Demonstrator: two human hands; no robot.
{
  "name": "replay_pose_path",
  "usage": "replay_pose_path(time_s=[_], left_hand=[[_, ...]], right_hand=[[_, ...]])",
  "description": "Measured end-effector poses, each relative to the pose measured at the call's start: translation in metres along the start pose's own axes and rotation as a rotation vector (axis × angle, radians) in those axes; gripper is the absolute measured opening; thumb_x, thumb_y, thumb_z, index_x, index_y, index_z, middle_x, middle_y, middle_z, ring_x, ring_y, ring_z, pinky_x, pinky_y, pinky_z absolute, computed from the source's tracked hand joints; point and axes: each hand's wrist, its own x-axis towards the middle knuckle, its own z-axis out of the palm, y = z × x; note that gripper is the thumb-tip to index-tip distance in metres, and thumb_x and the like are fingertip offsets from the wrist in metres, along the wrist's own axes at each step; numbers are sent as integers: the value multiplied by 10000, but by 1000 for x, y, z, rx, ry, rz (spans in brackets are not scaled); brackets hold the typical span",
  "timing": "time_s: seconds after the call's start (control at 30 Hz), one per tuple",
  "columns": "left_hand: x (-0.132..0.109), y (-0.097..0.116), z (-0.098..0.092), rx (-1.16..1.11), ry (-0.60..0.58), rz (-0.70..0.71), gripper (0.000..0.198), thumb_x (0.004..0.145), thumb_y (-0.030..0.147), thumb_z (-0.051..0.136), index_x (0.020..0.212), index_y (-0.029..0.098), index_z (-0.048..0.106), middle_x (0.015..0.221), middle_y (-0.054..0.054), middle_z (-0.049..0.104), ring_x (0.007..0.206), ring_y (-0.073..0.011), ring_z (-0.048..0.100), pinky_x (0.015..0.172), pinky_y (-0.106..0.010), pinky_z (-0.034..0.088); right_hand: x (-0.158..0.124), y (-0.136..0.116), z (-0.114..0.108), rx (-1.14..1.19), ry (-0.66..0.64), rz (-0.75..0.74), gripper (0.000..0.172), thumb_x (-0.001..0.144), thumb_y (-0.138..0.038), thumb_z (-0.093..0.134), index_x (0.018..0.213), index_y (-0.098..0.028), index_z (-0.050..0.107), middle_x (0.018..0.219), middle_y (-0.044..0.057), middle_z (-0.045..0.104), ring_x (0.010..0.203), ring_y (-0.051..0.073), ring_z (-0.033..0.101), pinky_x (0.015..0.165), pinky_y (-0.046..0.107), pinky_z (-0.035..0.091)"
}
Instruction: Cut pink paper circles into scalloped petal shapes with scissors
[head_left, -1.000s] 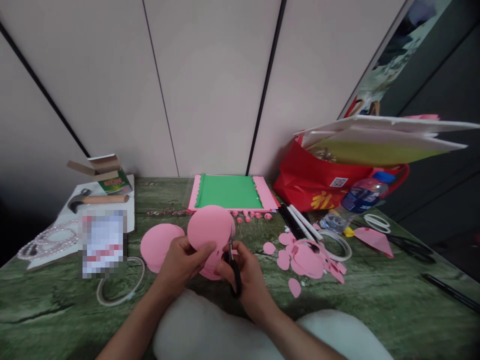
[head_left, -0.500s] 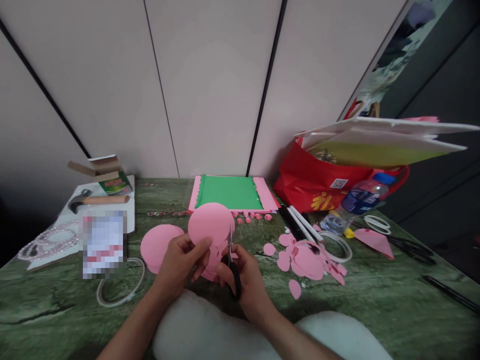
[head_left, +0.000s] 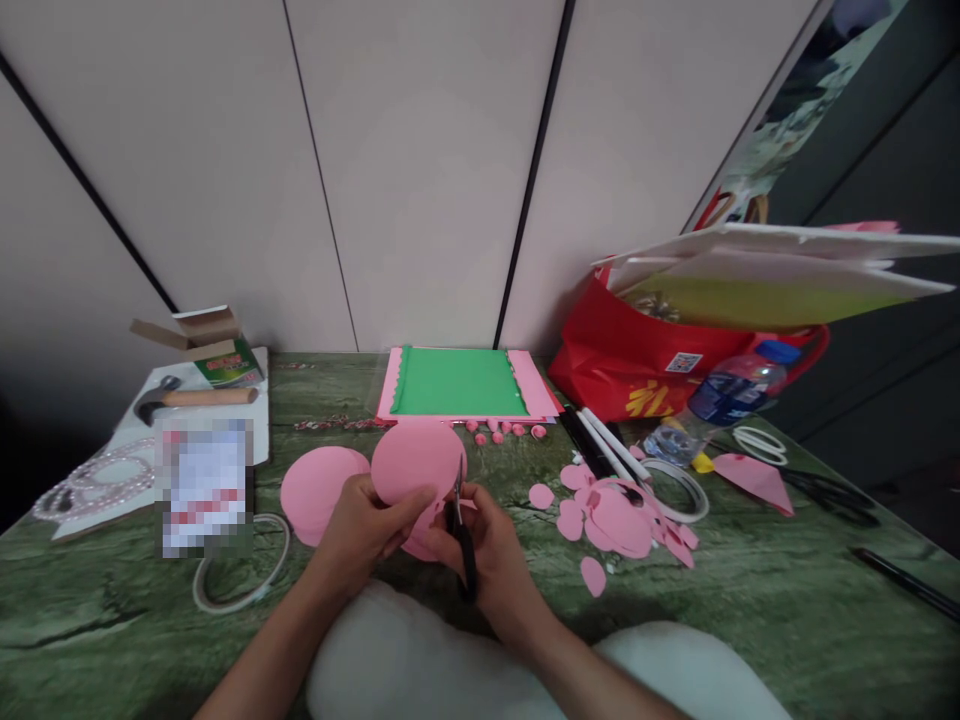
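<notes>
Slightly lower than half a second ago, the pink disc [head_left: 417, 462] is held up over the counter [head_left: 150, 650]. I have the left grip [head_left: 365, 527] pinching its lower edge and the right grip [head_left: 489, 540] wrapped round the scissors [head_left: 464, 550], blades at the disc's right edge. For a smooth cut, I'd steady the scissors, rotate the disc into them, and keep the left grip clear.

scissors [head_left: 466, 552] against pink paper disc [head_left: 418, 460]
</notes>
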Motion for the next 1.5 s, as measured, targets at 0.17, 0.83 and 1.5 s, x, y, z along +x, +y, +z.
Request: replay_pose_path(time_s=[0.17, 0.83, 1.5], left_hand=[[-1, 3, 0, 2, -1, -12, 356, 553, 390, 684, 405, 159, 458, 313, 75, 318, 320, -41, 248, 348, -193, 134], [1, 4, -3, -155, -40, 27, 382, 631, 396, 652, 423, 160, 435, 343, 75, 373, 294, -24, 275, 320, -175, 152], [2, 0, -2, -34, -32, -30, 349, 574, 370, 678, 395, 157, 466, 295, 79, 337, 292, -28, 241, 333, -193, 124]], right_hand=[[0, -1, 1, 22, -15, 9, 434, 540, -283, 792, 802, -225, 451, 600, -73, 484, 533, 102, 429, 531, 218, 351], [0, -7, 5, -55, 45, 102, 427, 490, -417, 775, 698, -203, 468, 388, -88, 483, 373, 80, 395, 392, 177, 290], [3, 7, 0, -3, 7, 17, 478, 507, -239, 815, 829, -200, 464, 584, -80, 506, 526, 83, 440, 508, 189, 336]])
